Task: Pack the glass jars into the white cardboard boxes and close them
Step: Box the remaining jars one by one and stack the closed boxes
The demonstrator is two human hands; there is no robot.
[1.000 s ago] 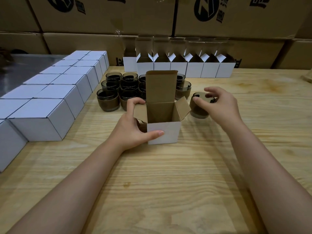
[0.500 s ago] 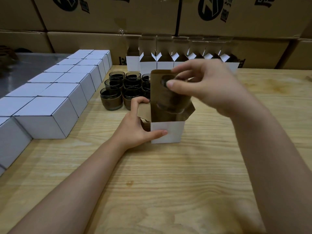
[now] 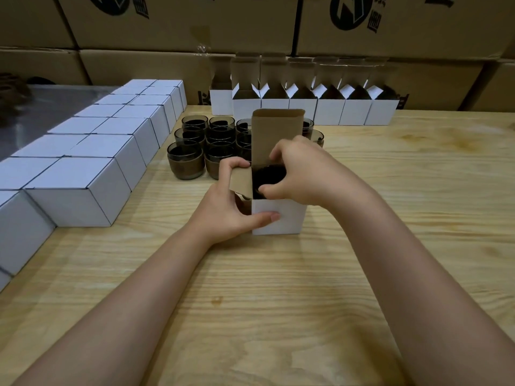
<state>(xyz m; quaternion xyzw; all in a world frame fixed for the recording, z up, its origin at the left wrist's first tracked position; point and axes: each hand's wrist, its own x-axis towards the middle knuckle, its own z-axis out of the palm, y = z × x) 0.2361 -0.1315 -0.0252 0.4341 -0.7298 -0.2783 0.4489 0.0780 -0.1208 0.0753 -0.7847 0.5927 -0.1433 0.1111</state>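
Left hand (image 3: 225,210) clamps the open white box (image 3: 278,222) on the wood table (image 3: 278,302): thumb flat on its front, fingers hooked over the left flap (image 3: 241,181). Right hand (image 3: 306,174) pinches the glass jar (image 3: 267,176) by the rim, jar sitting in the box mouth. I'd lower it straight, let go only when it bottoms out, and hold that flap clear. Behind: loose jars (image 3: 192,151), then a row of open boxes (image 3: 331,111). Brown cartons (image 3: 250,20) at the back show a black logo (image 3: 348,9) and characters I can't read.
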